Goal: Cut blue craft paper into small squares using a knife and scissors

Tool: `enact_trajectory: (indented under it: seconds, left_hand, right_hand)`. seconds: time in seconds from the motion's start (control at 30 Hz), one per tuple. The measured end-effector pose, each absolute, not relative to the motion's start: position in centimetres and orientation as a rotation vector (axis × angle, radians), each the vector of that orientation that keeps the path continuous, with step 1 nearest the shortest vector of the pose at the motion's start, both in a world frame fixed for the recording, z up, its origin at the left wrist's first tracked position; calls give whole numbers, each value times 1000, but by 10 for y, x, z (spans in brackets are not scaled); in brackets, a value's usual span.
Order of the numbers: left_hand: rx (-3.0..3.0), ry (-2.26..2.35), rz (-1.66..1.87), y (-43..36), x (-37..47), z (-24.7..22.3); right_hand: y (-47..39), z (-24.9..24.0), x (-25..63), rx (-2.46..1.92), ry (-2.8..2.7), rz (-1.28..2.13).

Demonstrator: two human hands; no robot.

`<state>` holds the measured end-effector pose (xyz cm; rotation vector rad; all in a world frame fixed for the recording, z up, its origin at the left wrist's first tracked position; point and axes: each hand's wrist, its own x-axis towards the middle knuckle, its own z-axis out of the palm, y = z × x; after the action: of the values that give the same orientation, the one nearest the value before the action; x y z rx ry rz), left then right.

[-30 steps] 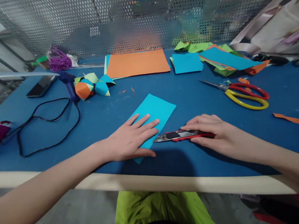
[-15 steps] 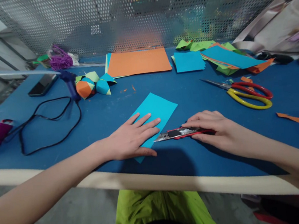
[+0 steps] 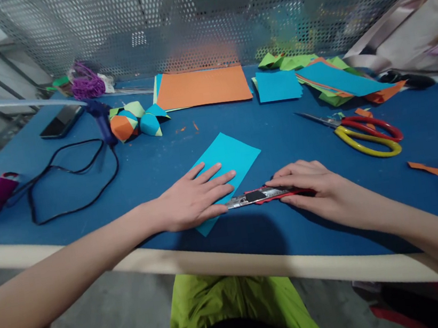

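A bright blue sheet of paper lies at a slant on the blue tabletop. My left hand rests flat on it with fingers spread, covering its middle and left side. In my right hand is a red and black utility knife, gripped along its handle and lying low over the table. The knife's metal tip points left, reaching the paper's right edge beside my left thumb. Whether the blade touches the paper is hidden by the thumb.
Scissors with red and yellow handles lie to the right. Behind are an orange paper stack, blue squares and folded scraps. On the left are a glue gun with its cord, paper shapes and a phone.
My left thumb has moved up closer to the fingers, next to the knife tip. The right hand and knife stay almost in place; the view has shifted slightly.
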<state>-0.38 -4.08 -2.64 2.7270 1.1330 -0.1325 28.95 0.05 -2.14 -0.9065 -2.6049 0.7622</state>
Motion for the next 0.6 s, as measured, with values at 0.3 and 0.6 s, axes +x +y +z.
enact_trajectory:
  seconds: [0.3, 0.6]
  left_hand:
    - [2696, 1159, -131, -41, -4, -26]
    - [2697, 1149, -131, -41, -3, -25]
  right_hand:
    - [-4, -22, 289, -910, -2613, 770]
    - [-7, -21, 287, -897, -2629, 782]
